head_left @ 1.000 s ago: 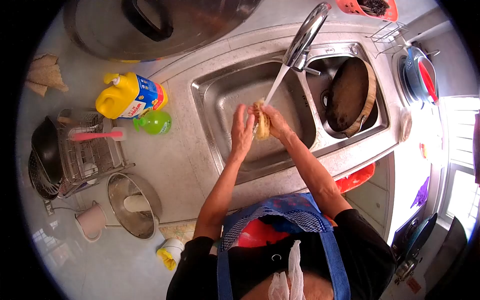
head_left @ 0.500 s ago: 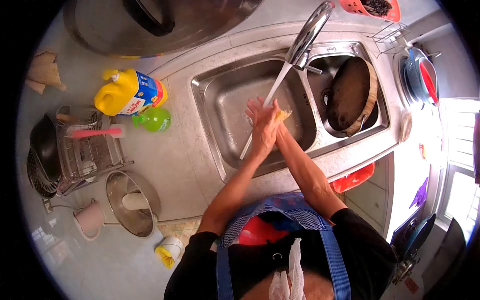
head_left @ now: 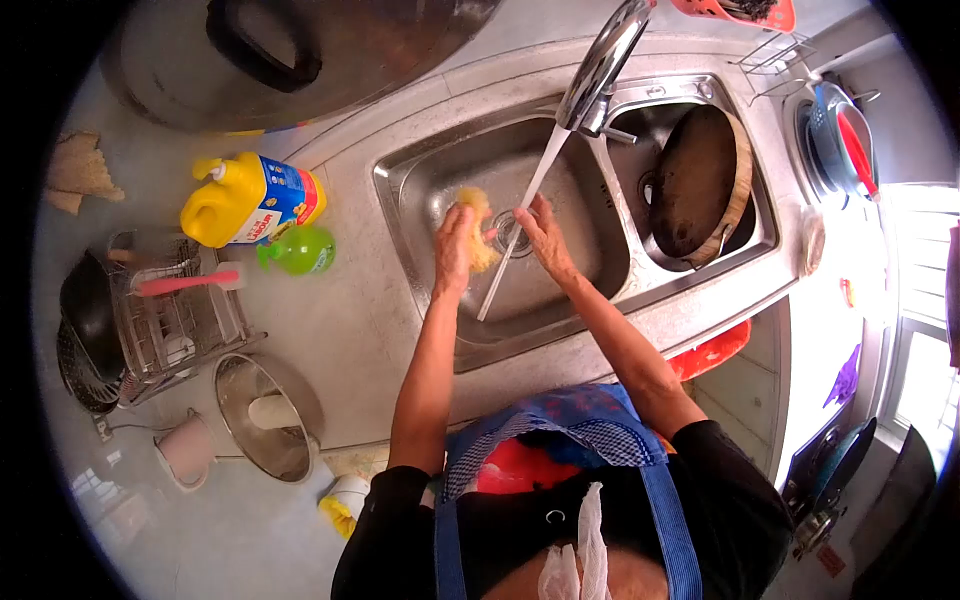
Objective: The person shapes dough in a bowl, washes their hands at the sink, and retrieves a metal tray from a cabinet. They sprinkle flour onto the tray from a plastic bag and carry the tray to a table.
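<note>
Over the large basin of the metal sink point(head_left: 590, 275), my left hand point(head_left: 455, 245) is closed on a yellow scrubber point(head_left: 480, 230), which shows along the hand's right side. My right hand point(head_left: 545, 240) is beside the running water, apart from the scrubber, with its fingers spread and nothing in them. From the chrome faucet point(head_left: 600, 70) a stream of water runs down between my two hands into the basin.
A round wooden-rimmed pan or board point(head_left: 700, 185) leans in the small basin. Left of the sink stand a yellow jug point(head_left: 225, 205), a green bottle point(head_left: 300, 250), a dish rack point(head_left: 180, 320) and a metal bowl point(head_left: 305, 400). A large lid point(head_left: 380, 50) lies at the top.
My hands were pressed together under the water and have moved apart. The scrubber, mostly covered by my hands before, has moved left with my left hand.
</note>
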Motion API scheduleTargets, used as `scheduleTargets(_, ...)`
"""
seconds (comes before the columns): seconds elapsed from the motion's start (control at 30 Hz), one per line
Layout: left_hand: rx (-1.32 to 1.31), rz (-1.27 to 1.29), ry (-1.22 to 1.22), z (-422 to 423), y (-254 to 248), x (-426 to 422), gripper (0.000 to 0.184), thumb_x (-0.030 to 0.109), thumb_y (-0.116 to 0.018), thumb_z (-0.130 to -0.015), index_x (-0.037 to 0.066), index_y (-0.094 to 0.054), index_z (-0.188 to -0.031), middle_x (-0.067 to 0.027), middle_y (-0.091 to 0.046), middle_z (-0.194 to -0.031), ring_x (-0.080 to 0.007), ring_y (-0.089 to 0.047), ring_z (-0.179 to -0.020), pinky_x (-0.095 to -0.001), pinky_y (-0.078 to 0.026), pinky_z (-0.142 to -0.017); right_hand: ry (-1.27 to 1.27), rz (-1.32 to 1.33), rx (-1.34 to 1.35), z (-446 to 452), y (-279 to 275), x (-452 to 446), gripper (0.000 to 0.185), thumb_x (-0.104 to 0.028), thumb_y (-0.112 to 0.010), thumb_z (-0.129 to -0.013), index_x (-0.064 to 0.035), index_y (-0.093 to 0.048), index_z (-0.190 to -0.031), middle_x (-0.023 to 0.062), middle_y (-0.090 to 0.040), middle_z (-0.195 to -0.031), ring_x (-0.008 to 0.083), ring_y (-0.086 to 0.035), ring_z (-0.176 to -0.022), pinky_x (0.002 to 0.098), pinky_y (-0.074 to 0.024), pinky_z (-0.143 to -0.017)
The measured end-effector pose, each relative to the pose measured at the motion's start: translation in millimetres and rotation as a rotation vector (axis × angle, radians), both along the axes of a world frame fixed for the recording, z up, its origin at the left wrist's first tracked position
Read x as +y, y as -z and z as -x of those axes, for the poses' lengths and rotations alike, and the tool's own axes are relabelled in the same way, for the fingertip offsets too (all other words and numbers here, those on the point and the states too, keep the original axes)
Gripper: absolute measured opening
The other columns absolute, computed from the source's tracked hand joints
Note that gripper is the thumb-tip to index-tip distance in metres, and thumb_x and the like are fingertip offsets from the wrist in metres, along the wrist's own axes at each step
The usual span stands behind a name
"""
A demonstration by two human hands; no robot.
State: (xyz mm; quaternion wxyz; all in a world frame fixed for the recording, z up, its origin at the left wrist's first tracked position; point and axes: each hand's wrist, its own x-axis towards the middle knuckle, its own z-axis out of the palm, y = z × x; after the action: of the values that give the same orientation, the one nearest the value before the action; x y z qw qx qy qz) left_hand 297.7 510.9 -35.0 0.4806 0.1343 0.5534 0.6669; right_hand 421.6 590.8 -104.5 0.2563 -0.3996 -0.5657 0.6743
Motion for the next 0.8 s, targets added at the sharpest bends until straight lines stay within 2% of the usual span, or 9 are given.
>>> scheduleTargets(0.1, 0.293, 0.040, 0.055, -20.3, -0.6, 2.4, 0.028, 0.021, -0.047, -0.089, 0.006, -0.054, -0.113, -0.0048, -0.052, -0.108, -0.0152, -0.052, -0.099, -0.0292, -0.046, -0.077, 0.018, -0.135, 0.018, -0.9, -9.1, -4.2, 0.078, -0.032, -0.061, -0.079, 0.0030, -0.018, -0.134, 0.0218, -0.038, -0.127, 0.0290, -0.046, -0.110, 0.0360, -0.0400, -0.089)
scheduleTargets(0.17, 0.860, -0.017, 0.264, -28.4, 5.7, 4.4, 0.029, 0.017, -0.050, -0.088, 0.006, -0.054, -0.114, -0.0047, -0.054, -0.105, -0.0139, -0.053, -0.097, -0.0280, -0.045, -0.076, 0.020, -0.234, 0.038, -0.1, -12.2, -10.7, 0.079, -0.027, -0.063, -0.077, 0.0029, -0.018, -0.134, 0.0222, -0.038, -0.126, 0.0295, -0.046, -0.110, 0.0358, -0.0401, -0.089)
scheduleTargets(0.27, 0.484, 0.068, 0.197, -31.6, 0.9, 8.1, 0.025, 0.014, -0.050, -0.086, 0.004, -0.056, -0.108, -0.0036, -0.057, -0.092, -0.0124, -0.055, -0.083, -0.0239, -0.044, -0.069, 0.090, -0.206, -0.037, 0.7, -18.7, -15.5, 0.079, -0.019, -0.065, -0.074, 0.0026, -0.017, -0.134, 0.0227, -0.040, -0.125, 0.0309, -0.046, -0.109, 0.0362, -0.0404, -0.089)
scheduleTargets(0.33, 0.220, 0.093, 0.174, -32.0, 5.4, 8.1, 0.024, 0.016, -0.050, -0.087, 0.004, -0.057, -0.106, -0.0043, -0.056, -0.090, -0.0124, -0.055, -0.077, -0.0222, -0.044, -0.063, 0.106, -0.591, -0.099, 2.7, -34.7, -18.1, 0.078, -0.014, -0.064, -0.074, 0.0020, -0.017, -0.134, 0.0232, -0.038, -0.125, 0.0321, -0.045, -0.111, 0.0382, -0.0389, -0.090)
scheduleTargets(0.5, -0.401, 0.122, -0.072, -21.6, 26.4, 8.0, 0.026, 0.025, -0.051, -0.085, 0.001, -0.060, -0.083, -0.0006, -0.053, -0.070, -0.0091, -0.047, -0.057, -0.0236, -0.038, -0.049, -0.083, -0.304, 0.012, -0.6, -55.8, -25.1, 0.077, -0.015, -0.063, -0.075, -0.0002, -0.016, -0.135, 0.0245, -0.034, -0.127, 0.0353, -0.040, -0.115, 0.0419, -0.0349, -0.094)
scheduleTargets(0.57, -0.223, 0.218, -0.026, -0.5, 25.8, -4.3, 0.032, 0.034, -0.048, -0.087, 0.004, -0.058, -0.089, 0.0000, -0.051, -0.068, -0.0078, -0.045, -0.053, -0.0235, -0.037, -0.046, -0.167, -0.384, 0.004, -6.6, -69.0, -23.1, 0.078, -0.015, -0.062, -0.075, -0.0023, -0.016, -0.136, 0.0249, -0.032, -0.128, 0.0363, -0.038, -0.117, 0.0447, -0.0329, -0.095)
scheduleTargets(0.63, -0.093, 0.184, -0.111, 10.9, 24.5, -11.2, 0.033, 0.038, -0.046, -0.088, 0.007, -0.055, -0.096, -0.0001, -0.053, -0.070, -0.0081, -0.046, -0.050, -0.0229, -0.039, -0.046, -0.346, -0.909, -0.550, -16.9, -77.2, -18.5, 0.081, -0.014, -0.062, -0.073, -0.0077, -0.014, -0.137, 0.0256, -0.027, -0.132, 0.0378, -0.031, -0.122, 0.0542, -0.0262, -0.097)
scheduleTargets(0.7, -0.077, 0.202, -0.075, 9.2, 1.6, -17.8, 0.039, 0.040, -0.044, -0.088, 0.008, -0.051, -0.109, -0.0037, -0.054, -0.080, -0.0112, -0.052, -0.065, -0.0234, -0.045, -0.050, -0.390, -0.888, -0.612, -20.4, -71.5, -13.9, 0.081, -0.013, -0.062, -0.072, -0.0094, -0.015, -0.137, 0.0246, -0.024, -0.134, 0.0376, -0.027, -0.124, 0.0583, -0.0216, -0.097)
scheduleTargets(0.8, 0.783, 0.041, 0.213, -13.6, 6.8, -11.1, 0.043, 0.029, -0.045, -0.090, 0.005, -0.041, -0.125, -0.0113, -0.051, -0.108, -0.0187, -0.051, -0.098, -0.0291, -0.046, -0.076, -0.522, -0.844, -0.688, -16.2, -53.6, -16.0, 0.079, -0.010, -0.061, -0.071, -0.0107, -0.017, -0.137, 0.0229, -0.017, -0.138, 0.0373, -0.019, -0.128, 0.0630, -0.0161, -0.097)
